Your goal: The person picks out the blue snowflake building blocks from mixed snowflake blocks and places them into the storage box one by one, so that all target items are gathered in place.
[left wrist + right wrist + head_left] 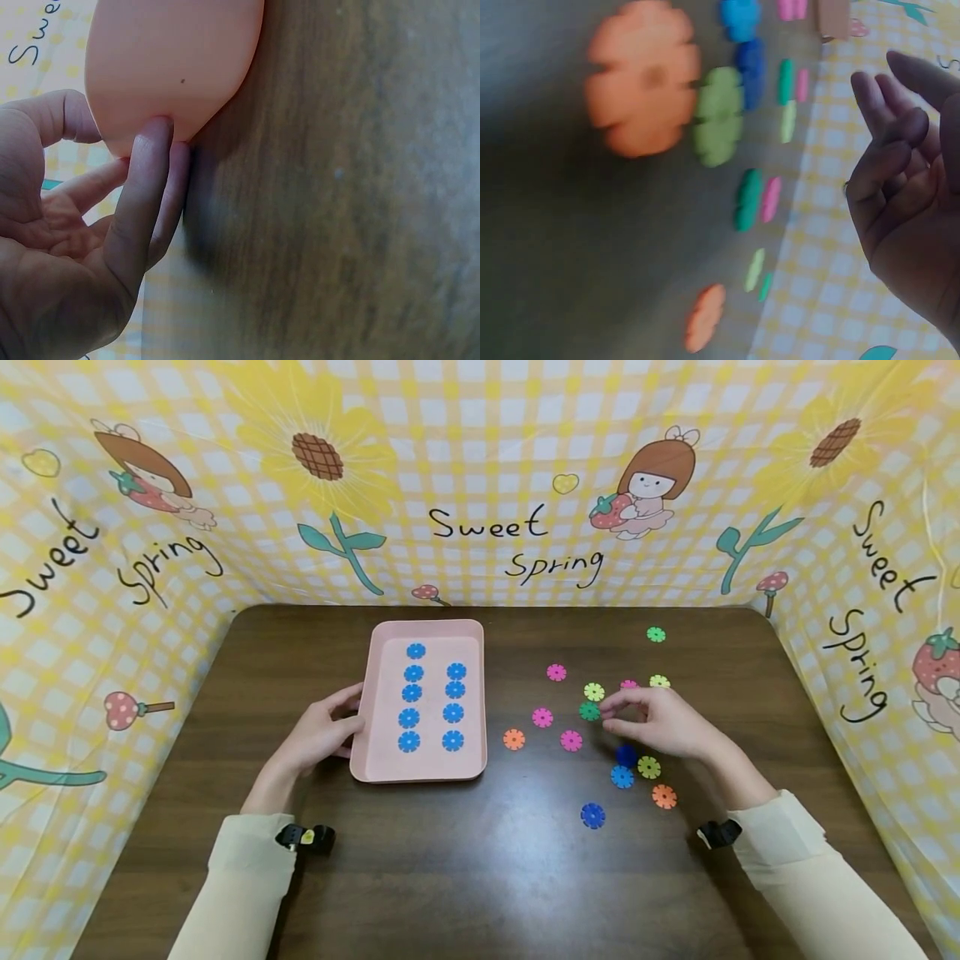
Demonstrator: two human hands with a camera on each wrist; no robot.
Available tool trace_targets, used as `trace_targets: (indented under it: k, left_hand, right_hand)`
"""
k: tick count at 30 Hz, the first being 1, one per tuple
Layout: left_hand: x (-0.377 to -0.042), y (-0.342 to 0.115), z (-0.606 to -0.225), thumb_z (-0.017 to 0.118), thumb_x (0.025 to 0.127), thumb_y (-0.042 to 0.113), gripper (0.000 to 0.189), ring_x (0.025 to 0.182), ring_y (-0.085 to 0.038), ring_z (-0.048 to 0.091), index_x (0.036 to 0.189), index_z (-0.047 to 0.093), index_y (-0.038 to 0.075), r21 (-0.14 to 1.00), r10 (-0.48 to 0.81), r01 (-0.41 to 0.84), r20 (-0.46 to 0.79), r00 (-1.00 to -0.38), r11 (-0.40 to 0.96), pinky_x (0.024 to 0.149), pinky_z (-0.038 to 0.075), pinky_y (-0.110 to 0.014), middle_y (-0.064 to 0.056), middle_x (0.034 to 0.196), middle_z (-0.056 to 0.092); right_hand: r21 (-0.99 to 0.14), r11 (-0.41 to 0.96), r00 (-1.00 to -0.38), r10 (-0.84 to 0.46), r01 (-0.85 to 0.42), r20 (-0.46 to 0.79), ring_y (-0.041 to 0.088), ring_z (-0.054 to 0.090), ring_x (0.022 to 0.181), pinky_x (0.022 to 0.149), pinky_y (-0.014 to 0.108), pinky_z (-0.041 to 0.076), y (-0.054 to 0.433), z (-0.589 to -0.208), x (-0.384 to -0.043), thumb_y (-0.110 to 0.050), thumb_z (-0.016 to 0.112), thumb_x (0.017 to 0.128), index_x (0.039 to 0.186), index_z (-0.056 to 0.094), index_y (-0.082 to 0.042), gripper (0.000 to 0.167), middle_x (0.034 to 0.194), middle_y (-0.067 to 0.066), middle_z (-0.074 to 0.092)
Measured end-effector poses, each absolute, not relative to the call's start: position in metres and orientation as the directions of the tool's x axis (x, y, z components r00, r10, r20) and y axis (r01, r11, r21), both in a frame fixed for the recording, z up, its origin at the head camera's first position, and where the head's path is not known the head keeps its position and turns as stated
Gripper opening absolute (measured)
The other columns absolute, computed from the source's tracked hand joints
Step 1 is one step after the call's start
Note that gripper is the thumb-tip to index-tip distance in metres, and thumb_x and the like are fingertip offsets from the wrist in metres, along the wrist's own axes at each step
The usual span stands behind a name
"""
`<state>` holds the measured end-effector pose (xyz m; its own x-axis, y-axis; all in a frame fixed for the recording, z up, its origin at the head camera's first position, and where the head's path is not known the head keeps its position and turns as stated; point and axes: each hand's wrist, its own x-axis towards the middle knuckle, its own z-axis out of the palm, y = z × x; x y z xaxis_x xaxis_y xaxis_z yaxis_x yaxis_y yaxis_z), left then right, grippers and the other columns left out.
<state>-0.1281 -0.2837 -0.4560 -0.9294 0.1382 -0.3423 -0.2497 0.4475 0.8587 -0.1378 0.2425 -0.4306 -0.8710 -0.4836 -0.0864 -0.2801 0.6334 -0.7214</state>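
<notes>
A pink tray (468,760) lies left of the table's middle, with blue notched discs (412,692) in two columns inside it. My left hand (322,729) holds the tray's left edge. In the left wrist view, the fingers of the left hand (90,202) press against the outside of the pink tray (180,52). Over the loose discs on the right hovers my right hand (656,720), fingers loosely bent, with nothing visible between them. Its fingertips are nearest a green disc (589,711). The right wrist view shows the right hand (911,172) raised above the tabletop.
Scattered right of the tray are pink (542,717), orange (513,739), yellow-green (648,767) and blue discs (622,777). A dark blue disc (592,816) lies closest to the front. Yellow checked cloth (480,460) walls the wooden table (450,877) at the back and sides.
</notes>
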Motion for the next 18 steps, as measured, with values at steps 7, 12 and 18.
trace_targets:
  k: [7, 12, 18]
  left_hand:
    - [-0.129, -0.283, -0.457, 0.057, 0.101, 0.015, 0.071, 0.106, -0.036, 0.063, 0.165, 0.029, 0.015, 0.86, 0.14, -0.254, -0.346, -0.928, 0.443, 0.073, 0.064, -0.043, -0.025, 0.149, 0.043]
    - [-0.128, -0.283, -0.456, 0.057, 0.101, 0.015, 0.07, 0.106, -0.036, 0.063, 0.165, 0.029, 0.016, 0.858, 0.137, -0.252, -0.344, -0.929, 0.447, 0.074, 0.064, -0.043, -0.025, 0.149, 0.043]
    - [-0.129, -0.283, -0.457, 0.057, 0.1, 0.012, 0.071, 0.106, -0.036, 0.063, 0.165, 0.03, 0.015, 0.867, 0.139, -0.254, -0.341, -0.93, 0.428, 0.072, 0.064, -0.043, -0.025, 0.148, 0.044]
  right_hand:
    - [-0.74, 0.623, -0.798, -0.567, -0.253, -0.204, 0.009, 0.042, 0.047, 0.047, 0.027, 0.04, 0.257, -0.446, -0.123, -0.032, 0.083, 0.09, 0.119, 0.076, -0.017, 0.034, 0.096, -0.005, 0.075]
    - [-0.739, 0.629, -0.767, -0.591, -0.242, -0.251, 0.01, 0.044, 0.054, 0.053, 0.026, 0.041, 0.264, -0.454, -0.118, -0.034, 0.088, 0.084, 0.117, 0.077, -0.018, 0.039, 0.096, -0.004, 0.072]
    - [-0.714, 0.643, -0.751, -0.609, -0.279, -0.255, 0.018, 0.057, 0.088, 0.068, 0.027, 0.052, 0.265, -0.46, -0.116, -0.03, 0.092, 0.08, 0.112, 0.078, -0.021, 0.037, 0.101, -0.006, 0.068]
